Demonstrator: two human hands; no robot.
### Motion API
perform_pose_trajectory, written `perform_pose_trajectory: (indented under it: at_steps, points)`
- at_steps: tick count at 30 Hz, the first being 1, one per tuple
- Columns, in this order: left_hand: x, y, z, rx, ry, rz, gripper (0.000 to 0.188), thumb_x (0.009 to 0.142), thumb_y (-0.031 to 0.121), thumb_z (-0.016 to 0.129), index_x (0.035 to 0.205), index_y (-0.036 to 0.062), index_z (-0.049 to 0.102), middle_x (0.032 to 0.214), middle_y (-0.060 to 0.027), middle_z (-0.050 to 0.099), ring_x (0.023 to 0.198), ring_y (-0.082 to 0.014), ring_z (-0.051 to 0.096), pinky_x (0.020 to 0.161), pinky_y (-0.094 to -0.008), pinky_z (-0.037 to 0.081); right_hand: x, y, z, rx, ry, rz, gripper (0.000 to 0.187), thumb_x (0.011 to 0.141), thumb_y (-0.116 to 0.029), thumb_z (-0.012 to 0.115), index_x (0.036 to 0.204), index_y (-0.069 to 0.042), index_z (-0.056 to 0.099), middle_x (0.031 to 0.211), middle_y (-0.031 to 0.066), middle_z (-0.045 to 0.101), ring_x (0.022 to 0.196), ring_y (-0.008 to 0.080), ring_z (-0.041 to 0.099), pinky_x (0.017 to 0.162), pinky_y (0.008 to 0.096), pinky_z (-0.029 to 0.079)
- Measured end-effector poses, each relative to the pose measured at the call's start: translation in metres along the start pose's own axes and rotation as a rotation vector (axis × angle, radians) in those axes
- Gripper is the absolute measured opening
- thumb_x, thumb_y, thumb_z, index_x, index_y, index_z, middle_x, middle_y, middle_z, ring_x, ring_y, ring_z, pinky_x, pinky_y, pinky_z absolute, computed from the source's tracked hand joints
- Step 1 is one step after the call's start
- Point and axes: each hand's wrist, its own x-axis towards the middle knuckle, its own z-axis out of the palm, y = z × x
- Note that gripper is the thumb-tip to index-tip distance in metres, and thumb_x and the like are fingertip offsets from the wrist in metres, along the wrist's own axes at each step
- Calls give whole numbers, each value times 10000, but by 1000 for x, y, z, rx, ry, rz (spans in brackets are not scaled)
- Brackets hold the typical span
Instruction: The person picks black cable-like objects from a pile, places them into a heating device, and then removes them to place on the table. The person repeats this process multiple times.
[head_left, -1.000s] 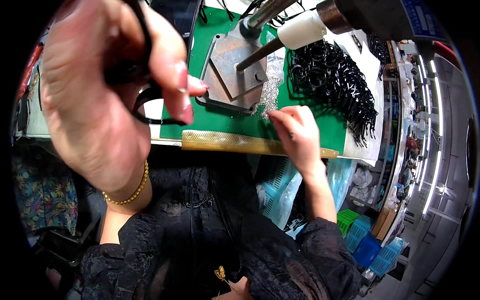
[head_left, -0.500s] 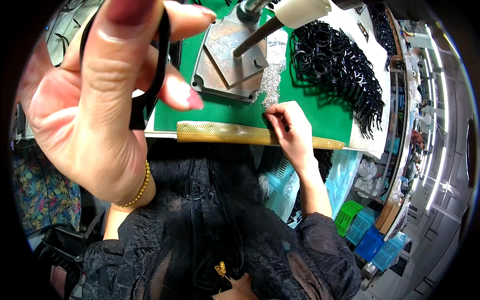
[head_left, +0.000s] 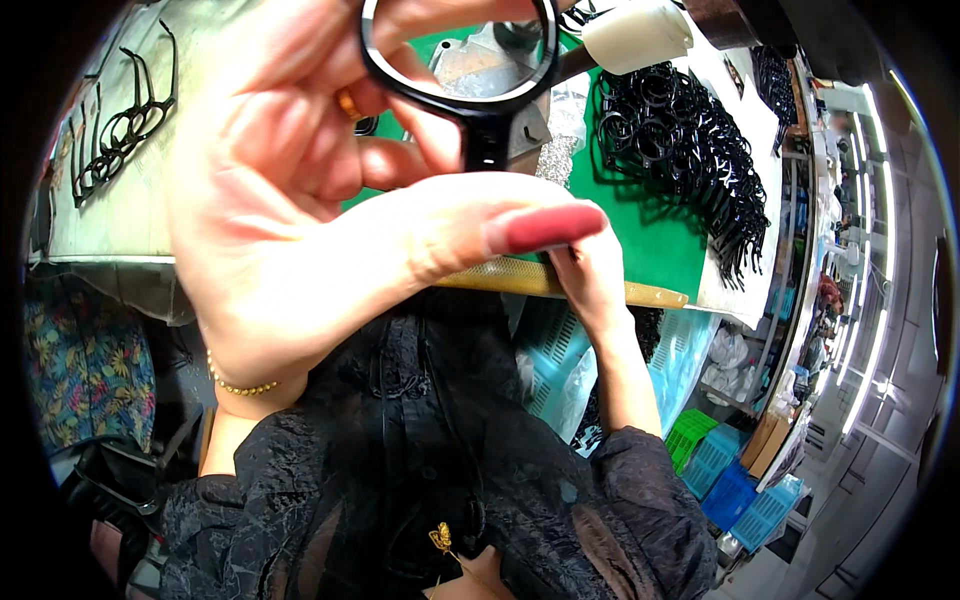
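My left hand (head_left: 290, 220) is raised close to the camera and hides much of the table. Its fingers are closed on a black eyeglass frame (head_left: 488, 140), whose round rim shows at the top of the picture. Behind the left thumb, my right hand (head_left: 592, 275) rests at the table's front edge; its fingertips are hidden. Just beyond it lies a heap of tiny silver metal pieces (head_left: 556, 162) on the green mat (head_left: 622, 225). A metal press base (head_left: 470, 65) stands behind the held frame, seen partly through its rim.
A big pile of black eyeglass frames (head_left: 680, 150) covers the mat's right side. More frames (head_left: 125, 135) lie on the pale table at left. A yellowish strip (head_left: 525, 277) edges the table front. Light-blue baskets (head_left: 555, 350) stand below; coloured crates (head_left: 735, 480) are at lower right.
My left hand has turned and shifted right, bringing the eyeglass frame's round rim into view and now covering the right fingertips. The right hand has stayed near the table edge.
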Motion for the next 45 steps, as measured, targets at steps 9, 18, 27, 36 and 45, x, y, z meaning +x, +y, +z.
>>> perform_pose_trajectory:
  at_steps: [9,18,27,36,45]
  points:
    - [10,-17,0,218,-232,26,922,734,-120,746,1535,-20,302,1442,-166,536,981,-53,569,811,-184,541,27,-9,-14,-130,-22,-80,93,824,12,668,868,-39,605,844,81,575,761,273,595,638,340,498]
    - [10,-19,1,213,-212,14,848,818,-138,686,1552,5,285,1434,-152,534,813,-26,572,739,-169,550,94,-87,-68,473,136,-145,55,926,53,617,928,1,600,880,71,619,781,160,601,727,261,494]
    - [10,-19,-6,287,-200,39,798,837,-121,664,1539,-19,300,1412,-177,547,877,-68,649,758,-208,586,96,-92,-65,574,170,-98,66,923,80,626,957,36,661,937,87,668,802,132,635,715,238,517]
    - [12,-28,-2,246,-171,73,822,817,-120,711,1534,-16,323,1379,-188,556,875,-82,655,748,-197,573,92,-96,-62,800,179,90,92,948,63,615,1027,41,656,982,51,665,881,88,612,796,213,505]
    - [18,-24,2,303,-162,76,828,809,-120,721,1531,-9,334,1374,-170,562,841,-54,629,734,-182,555,100,-102,-70,854,171,237,103,951,-47,689,1029,18,673,954,23,690,838,69,615,758,198,497]
